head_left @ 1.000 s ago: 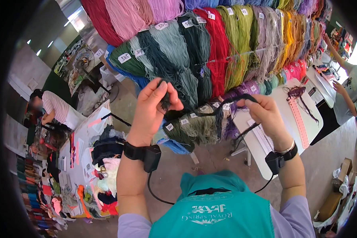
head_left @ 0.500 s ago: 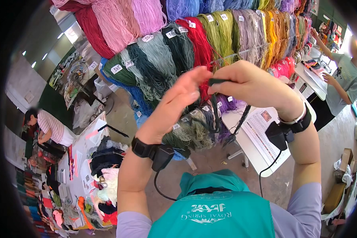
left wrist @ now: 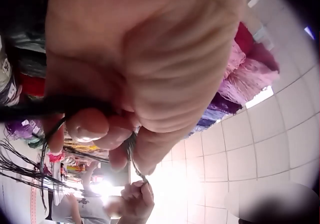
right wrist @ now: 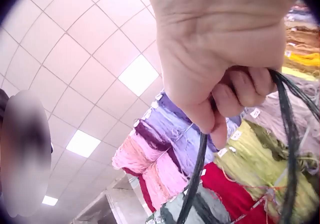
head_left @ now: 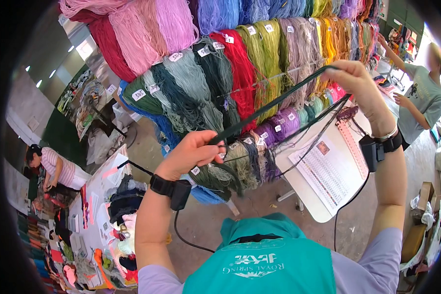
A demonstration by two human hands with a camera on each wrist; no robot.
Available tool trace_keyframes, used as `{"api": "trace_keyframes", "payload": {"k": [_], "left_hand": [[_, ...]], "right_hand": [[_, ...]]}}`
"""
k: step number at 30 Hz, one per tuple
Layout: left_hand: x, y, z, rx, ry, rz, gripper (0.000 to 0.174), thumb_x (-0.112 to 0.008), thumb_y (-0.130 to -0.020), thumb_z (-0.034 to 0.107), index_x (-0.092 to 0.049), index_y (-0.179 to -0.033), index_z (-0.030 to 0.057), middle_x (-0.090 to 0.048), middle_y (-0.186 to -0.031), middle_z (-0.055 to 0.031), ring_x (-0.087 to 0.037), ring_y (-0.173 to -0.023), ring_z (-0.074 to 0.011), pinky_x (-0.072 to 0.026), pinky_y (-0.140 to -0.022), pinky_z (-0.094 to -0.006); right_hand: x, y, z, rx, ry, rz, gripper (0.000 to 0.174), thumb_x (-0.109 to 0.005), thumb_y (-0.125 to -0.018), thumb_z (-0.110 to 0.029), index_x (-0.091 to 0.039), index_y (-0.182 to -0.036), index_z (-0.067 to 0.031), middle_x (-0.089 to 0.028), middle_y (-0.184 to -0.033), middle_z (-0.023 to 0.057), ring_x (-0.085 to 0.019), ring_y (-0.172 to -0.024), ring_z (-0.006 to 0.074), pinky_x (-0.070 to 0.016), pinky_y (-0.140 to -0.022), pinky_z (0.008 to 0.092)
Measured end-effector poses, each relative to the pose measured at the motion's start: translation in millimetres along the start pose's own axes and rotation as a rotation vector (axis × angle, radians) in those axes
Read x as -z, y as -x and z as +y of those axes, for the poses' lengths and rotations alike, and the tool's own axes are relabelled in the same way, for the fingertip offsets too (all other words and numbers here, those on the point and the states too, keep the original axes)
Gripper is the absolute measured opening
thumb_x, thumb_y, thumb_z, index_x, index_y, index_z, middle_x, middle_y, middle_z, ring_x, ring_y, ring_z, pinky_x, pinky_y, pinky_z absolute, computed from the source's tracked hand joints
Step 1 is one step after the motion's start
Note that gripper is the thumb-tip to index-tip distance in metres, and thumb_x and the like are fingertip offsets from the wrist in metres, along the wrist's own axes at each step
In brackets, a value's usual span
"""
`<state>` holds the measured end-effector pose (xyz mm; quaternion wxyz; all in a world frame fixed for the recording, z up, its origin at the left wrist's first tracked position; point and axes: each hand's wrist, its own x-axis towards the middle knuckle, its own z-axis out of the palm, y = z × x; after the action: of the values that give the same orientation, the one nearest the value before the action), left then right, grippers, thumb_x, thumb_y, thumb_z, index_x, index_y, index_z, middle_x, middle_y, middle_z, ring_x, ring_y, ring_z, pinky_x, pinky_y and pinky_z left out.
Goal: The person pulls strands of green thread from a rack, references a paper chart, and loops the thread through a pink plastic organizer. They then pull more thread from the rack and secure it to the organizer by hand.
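Observation:
A dark green strand of yarn (head_left: 274, 104) stretches taut between both hands in the head view. At its lower end the left hand (head_left: 193, 154) grips it, fingers curled; the left wrist view shows the yarn (left wrist: 45, 107) running into that hand (left wrist: 145, 68). Higher and to the right, the right hand (head_left: 360, 88) pinches the other end, and loose dark strands hang below it. In the right wrist view the curled fingers of this hand (right wrist: 225, 58) hold the yarn (right wrist: 196, 176), with more strands leaving the far side of the fist.
Labelled skeins (head_left: 181, 73) in many colours hang on a rack in front. A white table (head_left: 323, 213) bearing a printed chart (head_left: 323, 171) stands at right. Another table (head_left: 95, 196) with yarn piles is at left. One person (head_left: 59, 166) is at far left, another (head_left: 424, 93) at far right.
The hands, close together half a second ago, have moved apart, the left down and leftward, the right up and rightward. The yarn is now drawn out between them, and the left fingers have curled round it.

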<state>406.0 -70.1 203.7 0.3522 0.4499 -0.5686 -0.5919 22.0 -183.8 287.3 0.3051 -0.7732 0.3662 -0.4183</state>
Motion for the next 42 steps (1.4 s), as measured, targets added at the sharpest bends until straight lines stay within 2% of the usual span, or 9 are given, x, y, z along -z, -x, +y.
{"api": "trace_keyframes", "payload": {"k": [4,11,19,25,28,31,34,39,42], "left_hand": [[32.9,8.2,-24.3,-0.058,0.112,-0.08,0.014,-0.058,-0.087,0.012,-0.061,-0.094,-0.0003,-0.051,-0.058,0.0027,-0.048,-0.051,-0.0039,-0.0549,-0.076,-0.0296],[52.1,31.4,-23.0,-0.019,0.083,-0.006,0.016,-0.056,-0.095,0.017,-0.06,-0.094,0.0017,-0.055,-0.065,-0.0022,-0.056,-0.06,-0.0105,-0.0538,-0.08,-0.036],[42.8,22.6,5.2,-0.214,-0.164,0.277,0.036,-0.05,-0.102,0.028,-0.057,-0.125,0.0012,-0.061,-0.086,0.0002,-0.061,-0.089,-0.0119,-0.0504,-0.076,-0.0268],[-15.5,-18.2,32.7,-0.366,0.124,-0.114,0.049,-0.046,-0.103,0.024,-0.037,-0.149,0.0085,-0.062,-0.088,-0.0017,-0.062,-0.082,-0.0118,-0.0519,-0.074,-0.0277],[-44.4,-31.1,37.3,-0.276,0.253,-0.29,0.026,-0.048,-0.102,0.025,-0.056,-0.108,0.0011,-0.062,-0.084,-0.0037,-0.065,-0.078,-0.0163,-0.0534,-0.071,-0.0302],[-49.1,-32.7,29.5,-0.162,0.312,-0.505,0.028,-0.049,-0.101,0.025,-0.057,-0.089,0.0008,-0.063,-0.081,-0.0065,-0.068,-0.078,-0.0194,-0.0545,-0.07,-0.032],[-26.5,-15.8,47.4,-0.091,-0.001,-0.2,0.028,-0.049,-0.101,0.024,-0.057,-0.085,0.0022,-0.064,-0.081,-0.0075,-0.068,-0.079,-0.0201,-0.0545,-0.072,-0.0315],[22.6,-29.0,132.5,-0.771,-0.705,0.292,0.029,-0.049,-0.101,0.025,-0.062,-0.087,0.0026,-0.066,-0.095,-0.0059,-0.059,-0.098,-0.0127,-0.0446,-0.09,-0.0288],[48.9,-48.1,183.5,-0.745,-0.674,0.371,0.03,-0.049,-0.102,0.025,-0.064,-0.102,-0.0009,-0.067,-0.101,-0.0074,-0.062,-0.095,-0.0146,-0.0476,-0.089,-0.0287]], "right_hand": [[55.4,-7.4,9.9,-0.068,-0.265,0.232,0.024,-0.061,-0.096,-0.027,-0.071,-0.099,-0.0061,-0.032,-0.055,-0.0138,-0.024,-0.046,-0.001,-0.0149,-0.042,0.0195],[125.8,-25.5,4.0,-0.036,-0.287,0.521,0.022,-0.055,-0.1,-0.024,-0.067,-0.104,-0.0054,-0.028,-0.054,-0.0123,-0.021,-0.042,-0.0004,-0.0134,-0.039,0.0206],[73.6,-22.6,-34.6,-0.016,-0.099,-0.018,0.022,-0.059,-0.095,-0.026,-0.068,-0.098,-0.0064,-0.032,-0.055,-0.0131,-0.024,-0.043,-0.0014,-0.0133,-0.04,0.0204],[-52.1,-13.9,-88.6,0.015,-0.033,-0.321,0.019,-0.061,-0.091,-0.021,-0.074,-0.091,-0.0071,-0.048,-0.062,-0.011,-0.033,-0.051,-0.0009,-0.0194,-0.045,0.0198],[-71.4,-24.9,-97.8,0.037,-0.171,-0.372,0.017,-0.064,-0.09,-0.019,-0.074,-0.093,-0.0061,-0.059,-0.07,-0.0072,-0.041,-0.057,0.0006,-0.0284,-0.049,0.0198],[-59.0,-40.3,-81.9,0.0,-0.303,-0.226,0.018,-0.062,-0.092,-0.019,-0.072,-0.095,-0.0053,-0.051,-0.064,-0.0079,-0.037,-0.055,0.0002,-0.0263,-0.048,0.0187],[-37.3,-40.1,-58.4,0.017,-0.435,-0.083,0.018,-0.059,-0.094,-0.019,-0.071,-0.092,-0.0049,-0.039,-0.057,-0.01,-0.031,-0.049,0.0001,-0.0211,-0.044,0.0189],[-61.9,-32.9,-45.1,-0.033,-0.566,-0.012,0.02,-0.058,-0.096,-0.021,-0.07,-0.09,-0.0057,-0.041,-0.055,-0.011,-0.029,-0.044,0.0003,-0.0194,-0.041,0.0197],[-85.1,-29.2,-56.1,-0.001,-0.571,-0.042,0.02,-0.059,-0.096,-0.021,-0.071,-0.091,-0.0052,-0.041,-0.057,-0.0117,-0.03,-0.047,-0.0002,-0.0208,-0.043,0.019]]}}
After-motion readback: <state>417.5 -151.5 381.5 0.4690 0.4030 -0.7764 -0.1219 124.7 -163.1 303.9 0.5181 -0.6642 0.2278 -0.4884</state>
